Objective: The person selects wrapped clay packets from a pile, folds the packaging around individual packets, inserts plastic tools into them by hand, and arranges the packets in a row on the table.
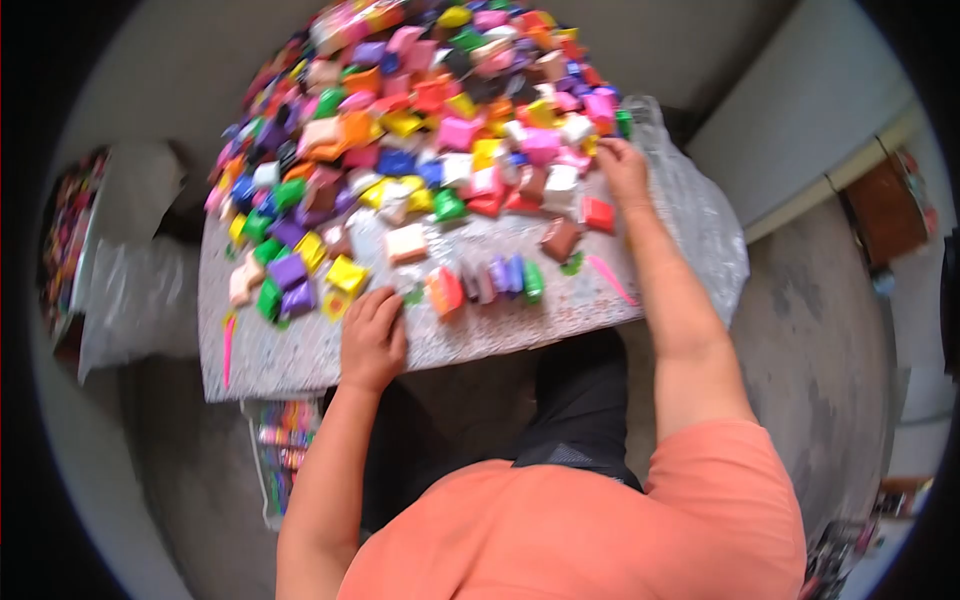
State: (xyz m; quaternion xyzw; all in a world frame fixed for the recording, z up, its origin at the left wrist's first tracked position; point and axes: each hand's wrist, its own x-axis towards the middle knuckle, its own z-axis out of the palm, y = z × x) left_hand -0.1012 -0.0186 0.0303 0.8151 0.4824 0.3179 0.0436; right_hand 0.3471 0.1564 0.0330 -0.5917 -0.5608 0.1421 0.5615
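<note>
A large heap of small wrapped packets (pixel 460 130) in many bright colours covers the far part of the table. My right hand (pixel 622 172) reaches to the heap's right edge, fingertips bent at a yellow packet (pixel 590 145); blur hides whether they grip it. Near the front edge, my left hand (pixel 374 338) rests on the tabletop, fingers loosely bent, with nothing seen in them. Just right of it stands a short row of packets: orange and red ones (pixel 443 291), dark ones, purple-blue ones (pixel 507 275) and a green one (pixel 533 282). A yellow packet (pixel 347 274) lies beyond my left fingers.
The speckled tabletop (pixel 270 365) has pink strips at left (pixel 228 350) and right (pixel 610 280). Clear plastic sheeting (pixel 690 190) hangs off the right side. Below the left front edge is a basket (pixel 268 480) with colourful items. More plastic (pixel 140 300) hangs at far left.
</note>
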